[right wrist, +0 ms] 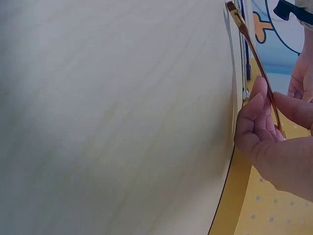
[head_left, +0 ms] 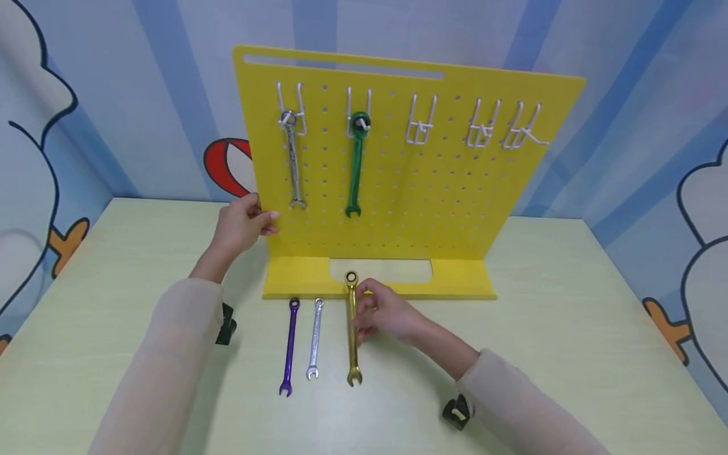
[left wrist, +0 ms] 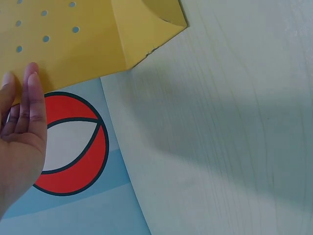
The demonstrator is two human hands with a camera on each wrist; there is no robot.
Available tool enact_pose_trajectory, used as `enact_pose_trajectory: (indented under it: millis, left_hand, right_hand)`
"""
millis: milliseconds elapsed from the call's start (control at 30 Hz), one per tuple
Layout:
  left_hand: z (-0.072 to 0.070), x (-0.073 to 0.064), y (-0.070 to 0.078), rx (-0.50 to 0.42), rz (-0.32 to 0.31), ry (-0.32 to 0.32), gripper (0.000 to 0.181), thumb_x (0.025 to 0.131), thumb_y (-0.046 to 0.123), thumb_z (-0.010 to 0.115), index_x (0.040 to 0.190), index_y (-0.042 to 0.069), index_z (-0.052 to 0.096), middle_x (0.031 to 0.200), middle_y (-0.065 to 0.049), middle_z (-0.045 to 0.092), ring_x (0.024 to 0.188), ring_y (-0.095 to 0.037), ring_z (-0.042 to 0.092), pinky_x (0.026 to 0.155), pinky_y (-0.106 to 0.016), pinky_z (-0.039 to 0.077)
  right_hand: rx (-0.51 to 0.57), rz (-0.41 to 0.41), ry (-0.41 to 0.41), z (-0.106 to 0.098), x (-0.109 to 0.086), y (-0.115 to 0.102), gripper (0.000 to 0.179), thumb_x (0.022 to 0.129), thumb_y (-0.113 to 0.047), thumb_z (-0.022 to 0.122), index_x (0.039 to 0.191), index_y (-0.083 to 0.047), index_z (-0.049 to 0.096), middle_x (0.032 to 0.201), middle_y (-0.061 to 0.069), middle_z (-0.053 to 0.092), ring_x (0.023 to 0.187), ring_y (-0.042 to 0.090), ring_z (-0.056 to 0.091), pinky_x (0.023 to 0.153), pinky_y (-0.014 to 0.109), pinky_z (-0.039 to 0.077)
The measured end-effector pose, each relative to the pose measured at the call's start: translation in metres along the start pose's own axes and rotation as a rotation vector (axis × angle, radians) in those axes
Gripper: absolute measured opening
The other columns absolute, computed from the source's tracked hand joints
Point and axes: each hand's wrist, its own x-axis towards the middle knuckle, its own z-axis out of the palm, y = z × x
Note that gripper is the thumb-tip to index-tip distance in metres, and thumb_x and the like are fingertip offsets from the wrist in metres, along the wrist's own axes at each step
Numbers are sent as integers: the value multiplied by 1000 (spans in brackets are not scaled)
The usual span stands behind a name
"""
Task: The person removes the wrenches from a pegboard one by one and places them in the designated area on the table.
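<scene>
My right hand (head_left: 387,311) pinches a gold combination wrench (head_left: 352,347) by its shaft, ring end toward the pegboard; the right wrist view shows the wrench (right wrist: 254,51) between thumb and fingers. My left hand (head_left: 239,224) grips the left edge of the yellow pegboard (head_left: 421,208), thumb in front. To the left of the gold wrench lie a small silver wrench (head_left: 315,338) and a purple wrench (head_left: 291,347) on the table. Hanging from hooks on the board are a silver wrench (head_left: 294,161) and a green wrench (head_left: 356,170).
Three more white hooks carry nothing: one right of the green wrench (head_left: 419,131), another beyond it (head_left: 481,134), and the last at far right (head_left: 516,136). The board's yellow base (head_left: 296,278) stands on the pale table (head_left: 569,328). A cartoon-patterned wall (head_left: 625,76) rises behind.
</scene>
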Motion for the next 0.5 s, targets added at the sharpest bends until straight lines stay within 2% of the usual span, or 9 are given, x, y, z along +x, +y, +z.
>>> enact_pose_trajectory:
  millis: [300,500]
  left_hand:
    - [0,0,0,0,9,-6,30,90,18,56,112,-2,52,96,-19,59,83,-28,65,78,-38,53]
    - [0,1,0,-5,3,-6,32,90,17,56,114,-2,51,98,-20,59,84,-28,65,78,-37,53]
  right_hand:
    - [1,54,-3,9,1,4,28,82,14,55,103,3,39,67,11,55,53,21,60,53,30,54]
    - [-3,87,-25,15,0,7,28,80,14,57,100,4,40,66,14,57,50,22,61,49,34,55]
